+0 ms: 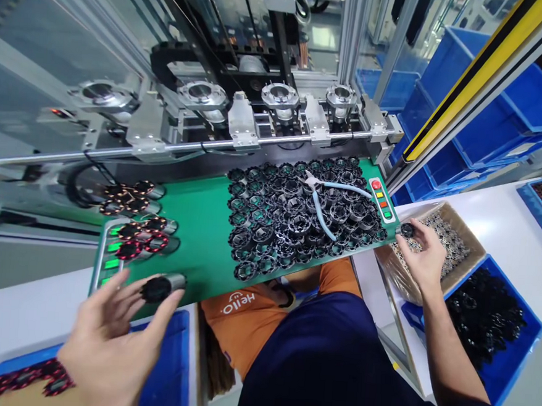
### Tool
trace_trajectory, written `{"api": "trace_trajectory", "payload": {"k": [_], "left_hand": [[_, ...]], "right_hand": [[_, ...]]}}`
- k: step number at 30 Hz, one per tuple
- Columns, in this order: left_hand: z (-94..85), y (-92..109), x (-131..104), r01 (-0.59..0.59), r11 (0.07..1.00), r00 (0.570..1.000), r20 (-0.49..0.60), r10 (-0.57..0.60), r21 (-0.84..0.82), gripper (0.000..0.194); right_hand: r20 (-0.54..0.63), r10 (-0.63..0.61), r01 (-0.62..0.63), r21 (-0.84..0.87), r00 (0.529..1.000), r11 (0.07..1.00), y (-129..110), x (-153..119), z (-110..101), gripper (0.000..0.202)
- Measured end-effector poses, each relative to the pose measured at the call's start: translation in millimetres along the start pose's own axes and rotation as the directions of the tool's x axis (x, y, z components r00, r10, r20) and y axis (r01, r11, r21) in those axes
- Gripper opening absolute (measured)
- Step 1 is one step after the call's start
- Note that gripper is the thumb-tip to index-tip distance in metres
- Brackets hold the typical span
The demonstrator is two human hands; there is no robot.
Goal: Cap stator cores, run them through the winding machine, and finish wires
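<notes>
My left hand (117,334) has its thumb and fingers around a metal motor stator core with a black toothed end (159,289), above the green mat's near left corner. My right hand (423,254) pinches a small black plastic ring (407,230) just past the mat's right end. Rows of black-ended stator cores (254,233) cover the middle and right of the green mat (199,223). Light-blue-handled pliers (319,209) lie on top of them. Copper-wound stators (132,199) and red-wound stators (129,250) stand at the mat's left.
Behind the mat runs a machine with round metal fixtures (281,95) on a rail. At right are a cardboard box (475,245) of small metal-coloured parts and a blue bin (533,345) of black plastic pieces. A button panel (382,201) sits at the mat's right end.
</notes>
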State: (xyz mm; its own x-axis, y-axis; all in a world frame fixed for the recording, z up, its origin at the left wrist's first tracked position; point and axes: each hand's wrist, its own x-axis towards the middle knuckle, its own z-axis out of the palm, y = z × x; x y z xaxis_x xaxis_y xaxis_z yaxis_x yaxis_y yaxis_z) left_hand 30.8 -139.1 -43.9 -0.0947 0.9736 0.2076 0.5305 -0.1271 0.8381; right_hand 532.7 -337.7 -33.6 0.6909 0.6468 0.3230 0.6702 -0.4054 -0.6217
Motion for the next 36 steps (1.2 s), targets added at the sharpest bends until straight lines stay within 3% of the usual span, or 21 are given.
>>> {"api": "trace_trajectory", "payload": {"k": [4, 9, 13, 15, 17, 18, 19, 20, 21, 24, 27, 29, 32, 36], "left_hand": [[9.2, -18.3, -3.9, -0.201, 0.956, 0.977, 0.109, 0.181, 0.215, 0.037], [11.1, -26.9, -14.0, -0.238, 0.938, 0.971, 0.081, 0.224, 0.254, 0.036], [2.4, -14.5, -8.4, -0.236, 0.955, 0.964, 0.165, 0.207, 0.178, 0.033], [-11.3, -2.4, 10.0, -0.218, 0.958, 0.973, 0.123, 0.197, 0.185, 0.036], [-29.0, 13.2, 42.7, -0.189, 0.960, 0.982, 0.033, 0.186, 0.205, 0.044], [-37.5, 22.0, 64.7, -0.193, 0.961, 0.980, -0.001, 0.197, 0.197, 0.051], [-44.8, 31.3, 90.2, -0.218, 0.964, 0.976, 0.031, 0.216, 0.152, 0.057], [-50.3, 41.0, 118.5, -0.285, 0.954, 0.957, -0.029, 0.288, 0.096, 0.063], [-53.6, 51.1, 148.9, -0.335, 0.937, 0.941, -0.016, 0.338, 0.096, 0.066], [-49.7, 82.8, 241.1, -0.395, 0.908, 0.919, 0.078, 0.387, 0.140, 0.083], [-31.5, 111.7, 311.7, -0.376, 0.881, 0.921, 0.220, 0.321, 0.287, 0.088], [-16.9, 123.8, 339.7, -0.360, 0.886, 0.922, 0.260, 0.288, 0.293, 0.090], [2.6, 126.5, 362.1, -0.330, 0.896, 0.924, 0.297, 0.241, 0.297, 0.086], [19.9, 109.9, 383.2, -0.294, 0.910, 0.922, 0.339, 0.189, 0.291, 0.064]], "right_hand": [[0.007, -0.012, 0.012, -0.036, 1.000, 0.999, 11.5, 3.7, 9.0, 0.055], [-0.004, -0.008, 0.008, -0.040, 1.000, 0.999, 20.8, 3.6, 11.4, 0.062], [0.001, -0.021, 0.021, -0.032, 1.000, 0.999, 9.0, 17.3, -7.7, 0.062], [-0.056, -0.056, 0.055, -0.011, 0.997, 0.998, -13.4, 33.7, -22.9, 0.062], [-0.121, -0.150, 0.158, 0.058, 0.981, 0.986, -50.4, 55.4, -35.7, 0.057], [-0.137, -0.221, 0.235, 0.099, 0.966, 0.967, -74.0, 67.6, -39.2, 0.054], [-0.129, -0.300, 0.316, 0.134, 0.945, 0.939, -100.4, 80.4, -39.9, 0.054], [-0.087, -0.378, 0.387, 0.173, 0.922, 0.906, -128.8, 93.9, -37.0, 0.056], [-0.038, -0.458, 0.455, 0.202, 0.888, 0.867, -158.6, 107.8, -30.1, 0.056], [0.170, -0.672, 0.633, 0.235, 0.720, 0.738, -248.4, 152.3, 15.8, 0.043], [0.343, -0.724, 0.669, 0.284, 0.598, 0.687, -326.0, 198.1, 90.6, 0.047], [0.414, -0.700, 0.680, 0.225, 0.581, 0.698, -365.3, 225.1, 144.0, 0.047], [0.459, -0.676, 0.715, 0.118, 0.576, 0.689, -402.6, 254.1, 209.9, 0.048], [0.521, -0.654, 0.731, 0.083, 0.548, 0.678, -418.5, 273.3, 258.4, 0.050]]}}
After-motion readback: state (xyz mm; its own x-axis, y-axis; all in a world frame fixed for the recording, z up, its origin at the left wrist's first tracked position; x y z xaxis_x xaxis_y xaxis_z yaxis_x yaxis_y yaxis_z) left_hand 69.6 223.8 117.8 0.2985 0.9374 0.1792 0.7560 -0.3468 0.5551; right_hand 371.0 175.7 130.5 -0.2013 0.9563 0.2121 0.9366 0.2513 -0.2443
